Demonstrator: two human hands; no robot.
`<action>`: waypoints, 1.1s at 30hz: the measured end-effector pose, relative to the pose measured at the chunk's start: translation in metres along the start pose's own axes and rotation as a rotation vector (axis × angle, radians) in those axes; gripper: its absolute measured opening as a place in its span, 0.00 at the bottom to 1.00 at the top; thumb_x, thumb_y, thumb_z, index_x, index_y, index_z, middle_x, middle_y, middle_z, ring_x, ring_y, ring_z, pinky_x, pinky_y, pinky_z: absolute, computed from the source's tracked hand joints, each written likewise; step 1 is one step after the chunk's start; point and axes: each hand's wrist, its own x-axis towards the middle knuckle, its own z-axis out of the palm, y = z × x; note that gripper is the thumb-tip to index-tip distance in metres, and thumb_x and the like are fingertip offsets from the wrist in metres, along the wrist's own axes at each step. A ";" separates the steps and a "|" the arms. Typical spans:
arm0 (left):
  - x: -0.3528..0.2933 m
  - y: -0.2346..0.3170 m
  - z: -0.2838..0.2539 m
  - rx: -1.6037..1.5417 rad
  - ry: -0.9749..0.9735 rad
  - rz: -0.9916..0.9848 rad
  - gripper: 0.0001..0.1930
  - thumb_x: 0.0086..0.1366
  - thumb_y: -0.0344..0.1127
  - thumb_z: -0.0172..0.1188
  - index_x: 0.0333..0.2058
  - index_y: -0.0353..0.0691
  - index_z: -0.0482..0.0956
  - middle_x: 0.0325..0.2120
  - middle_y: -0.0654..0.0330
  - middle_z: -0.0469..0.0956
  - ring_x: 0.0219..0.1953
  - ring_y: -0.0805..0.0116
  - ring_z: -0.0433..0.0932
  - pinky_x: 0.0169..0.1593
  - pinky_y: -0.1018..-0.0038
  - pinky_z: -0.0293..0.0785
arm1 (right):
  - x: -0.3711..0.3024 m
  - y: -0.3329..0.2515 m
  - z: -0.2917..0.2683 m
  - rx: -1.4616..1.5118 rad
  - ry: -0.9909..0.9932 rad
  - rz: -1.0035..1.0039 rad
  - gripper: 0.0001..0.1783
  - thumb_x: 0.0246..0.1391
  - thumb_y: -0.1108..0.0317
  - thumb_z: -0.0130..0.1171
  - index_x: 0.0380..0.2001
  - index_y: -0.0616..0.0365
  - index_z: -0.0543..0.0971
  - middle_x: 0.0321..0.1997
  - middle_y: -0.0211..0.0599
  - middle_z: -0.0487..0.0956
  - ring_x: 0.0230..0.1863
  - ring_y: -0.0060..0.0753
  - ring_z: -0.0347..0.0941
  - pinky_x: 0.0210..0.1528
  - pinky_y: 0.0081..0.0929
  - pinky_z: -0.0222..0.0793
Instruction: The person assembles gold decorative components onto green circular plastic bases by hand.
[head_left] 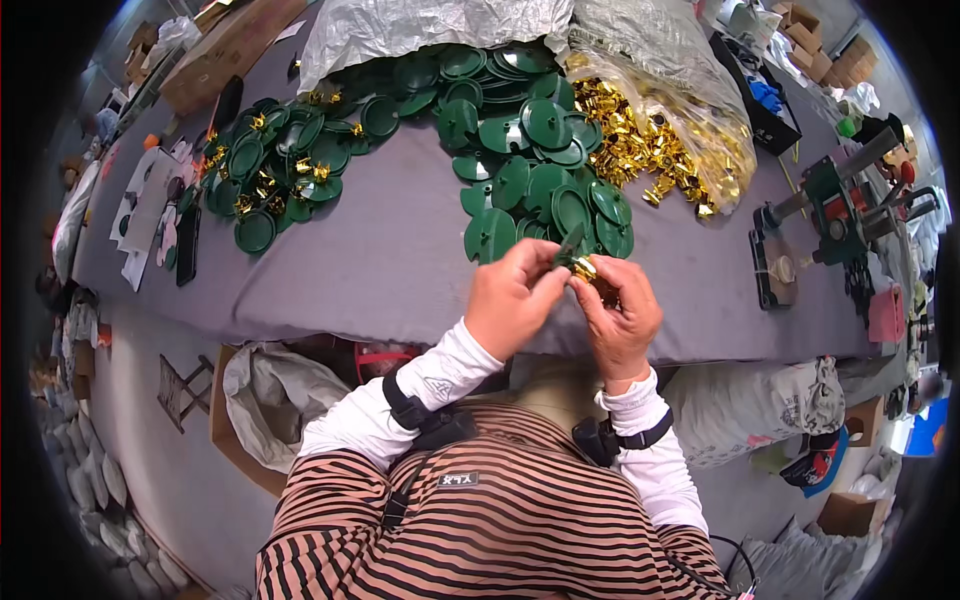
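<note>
Over the table's near edge, my left hand (pixel 508 300) pinches a green plastic disc (pixel 570 243) that is turned nearly edge-on. My right hand (pixel 622 315) closes its fingertips on a shiny gold clip-like piece (pixel 584 268), which meets the disc; whether the two are joined I cannot tell. Just beyond my hands lies a heap of plain green discs (pixel 545 125), each with a small nub in its middle. To its right, loose gold pieces (pixel 640 140) spill from a clear plastic bag (pixel 715 150). Farther left, green discs with gold pieces on them (pixel 290 165) lie piled.
A silvery woven sack (pixel 430 35) lies behind the discs. On the right of the table are a green hand-press-like tool (pixel 835 215) and a black bin (pixel 760 100). A long cardboard box (pixel 225 55) and a dark phone-like slab (pixel 188 245) are at the left.
</note>
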 end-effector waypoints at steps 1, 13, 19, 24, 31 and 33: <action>-0.002 0.001 0.001 0.142 -0.005 0.131 0.13 0.63 0.25 0.59 0.46 0.26 0.73 0.37 0.55 0.82 0.40 0.70 0.81 0.42 0.76 0.78 | -0.002 0.001 0.000 0.021 0.005 0.093 0.13 0.53 0.71 0.66 0.43 0.55 0.80 0.35 0.35 0.81 0.28 0.22 0.76 0.27 0.15 0.71; 0.002 -0.006 -0.030 0.382 0.002 0.459 0.14 0.59 0.24 0.60 0.45 0.36 0.78 0.39 0.53 0.82 0.40 0.64 0.84 0.43 0.73 0.78 | 0.009 -0.029 0.023 0.776 0.062 1.004 0.09 0.58 0.68 0.61 0.36 0.63 0.77 0.30 0.33 0.79 0.23 0.16 0.72 0.19 0.12 0.65; 0.013 -0.036 -0.066 0.052 0.076 0.017 0.13 0.61 0.27 0.61 0.44 0.32 0.75 0.38 0.60 0.80 0.40 0.78 0.77 0.44 0.77 0.75 | 0.019 -0.025 0.020 0.483 -0.234 0.959 0.17 0.56 0.72 0.62 0.48 0.65 0.76 0.33 0.35 0.82 0.22 0.17 0.74 0.18 0.13 0.64; 0.104 0.013 -0.222 0.503 0.730 0.365 0.12 0.61 0.31 0.59 0.41 0.31 0.77 0.34 0.57 0.82 0.35 0.75 0.79 0.41 0.76 0.76 | 0.010 0.027 -0.012 0.286 0.003 0.529 0.10 0.58 0.75 0.58 0.44 0.64 0.78 0.33 0.33 0.80 0.25 0.16 0.71 0.26 0.14 0.68; 0.169 -0.017 -0.268 1.272 0.688 0.418 0.23 0.52 0.39 0.65 0.47 0.39 0.75 0.41 0.46 0.76 0.47 0.46 0.73 0.52 0.58 0.69 | -0.007 0.065 -0.020 0.308 0.057 0.683 0.08 0.61 0.68 0.58 0.39 0.62 0.79 0.29 0.32 0.79 0.21 0.15 0.67 0.24 0.14 0.62; 0.183 -0.049 -0.238 1.389 0.722 0.300 0.27 0.51 0.46 0.68 0.49 0.45 0.75 0.41 0.46 0.76 0.47 0.47 0.73 0.51 0.57 0.70 | -0.005 0.063 -0.023 0.304 0.056 0.672 0.07 0.61 0.70 0.55 0.39 0.62 0.78 0.30 0.30 0.78 0.23 0.14 0.66 0.24 0.14 0.61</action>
